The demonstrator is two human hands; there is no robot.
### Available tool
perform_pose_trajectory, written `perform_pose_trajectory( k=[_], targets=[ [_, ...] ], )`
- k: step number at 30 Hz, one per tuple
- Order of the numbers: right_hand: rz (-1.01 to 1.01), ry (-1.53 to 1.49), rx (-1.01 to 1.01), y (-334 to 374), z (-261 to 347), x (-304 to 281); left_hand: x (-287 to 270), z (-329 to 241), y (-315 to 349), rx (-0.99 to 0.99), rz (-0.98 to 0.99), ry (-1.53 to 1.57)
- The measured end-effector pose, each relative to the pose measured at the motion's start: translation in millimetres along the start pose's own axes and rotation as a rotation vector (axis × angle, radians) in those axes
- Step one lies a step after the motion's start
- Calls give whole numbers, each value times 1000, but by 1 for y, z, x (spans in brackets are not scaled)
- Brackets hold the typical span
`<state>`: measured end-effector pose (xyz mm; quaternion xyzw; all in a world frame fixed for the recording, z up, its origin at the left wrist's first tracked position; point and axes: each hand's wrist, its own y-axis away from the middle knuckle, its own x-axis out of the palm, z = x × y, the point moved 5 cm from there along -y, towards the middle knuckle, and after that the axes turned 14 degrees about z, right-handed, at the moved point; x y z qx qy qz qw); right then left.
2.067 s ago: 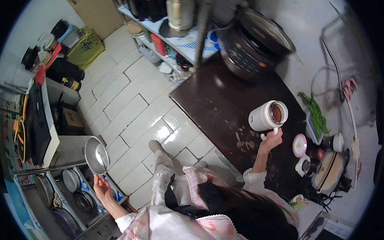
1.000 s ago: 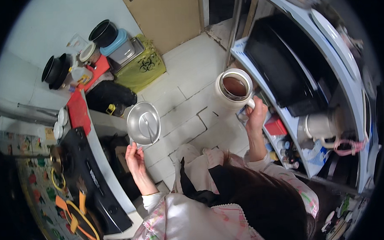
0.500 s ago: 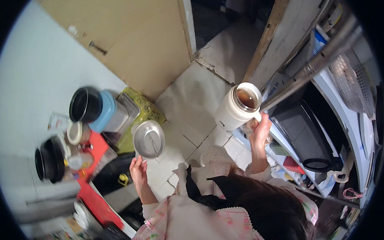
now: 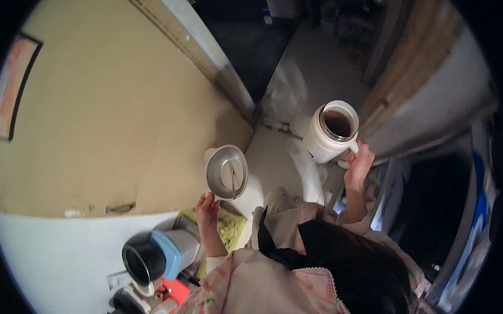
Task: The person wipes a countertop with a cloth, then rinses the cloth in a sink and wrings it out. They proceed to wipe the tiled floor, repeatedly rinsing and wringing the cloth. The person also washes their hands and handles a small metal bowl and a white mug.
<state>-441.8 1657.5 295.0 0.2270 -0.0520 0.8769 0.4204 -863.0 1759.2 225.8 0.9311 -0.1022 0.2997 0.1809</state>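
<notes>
My left hand (image 4: pixel 208 214) pinches the near edge of a steel bowl (image 4: pixel 214 172) with a pale outside. A thin metal utensil (image 4: pixel 233 180) lies in the bowl; its kind cannot be made out. At the right, my right hand (image 4: pixel 359 167) is closed around the handle of a white insulated mug (image 4: pixel 319 141). The mug has no lid on and leans a little, its mouth facing up. Dark brown liquid (image 4: pixel 338 123) shows inside below the steel rim. The two vessels are held apart, both in front of my body.
A beige door (image 4: pixel 111 106) fills the left, beside a doorway with a tiled floor (image 4: pixel 309 72) beyond. A black pot (image 4: pixel 143 262) and a blue-lidded container (image 4: pixel 166 251) stand at the lower left, near a yellow-green bag (image 4: pixel 229 227). A wooden door frame (image 4: pixel 409 74) runs along the right.
The view has turned and moved toward the doorway. The door now fills more of the left, and the pots sit lower. Both hands keep hold of the bowl and the mug.
</notes>
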Motion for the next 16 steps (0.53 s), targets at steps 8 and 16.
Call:
perform_pose_trajectory(
  k=[8,16],
  targets=[
    [-125,-35,-21,-244,-75,35,49,26,-266,-83,-53,-59],
    [-174,-41,-72,-491,-107,96,171,49,-567,-224,-64,-249]
  ],
)
